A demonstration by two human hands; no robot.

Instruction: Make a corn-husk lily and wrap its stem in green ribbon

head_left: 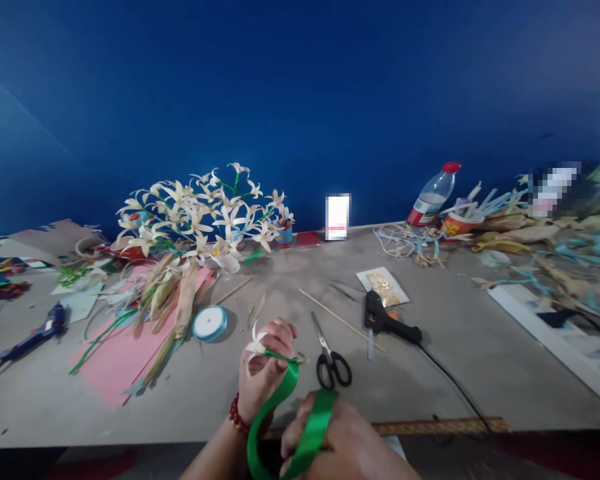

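In the head view, the left hand (267,367) sits low and central over the desk (280,277), its grip clamped, thumb against fingers, on the stem of a white flower (256,345), where one end of the green ribbon (289,383) meets it. The ribbon loops down toward six o'clock and rises across the right hand (337,433), which lies at about four o'clock from the left. The right hand's fingers are curled and blurred; whether its grip pinches the ribbon or merely carries it, I cannot tell.

Taking the left hand as the centre of the dial, black-handled scissors (329,353) lie near at three o'clock, points away from the person. A thin stick (343,321) rests slantwise at two, with a black glue gun (393,325) beyond its far side, toward half past two. A ribbon spool (210,323) lies at ten, pink paper (110,373) at nine, and a bunch of white flowers (200,213) spreads at eleven.
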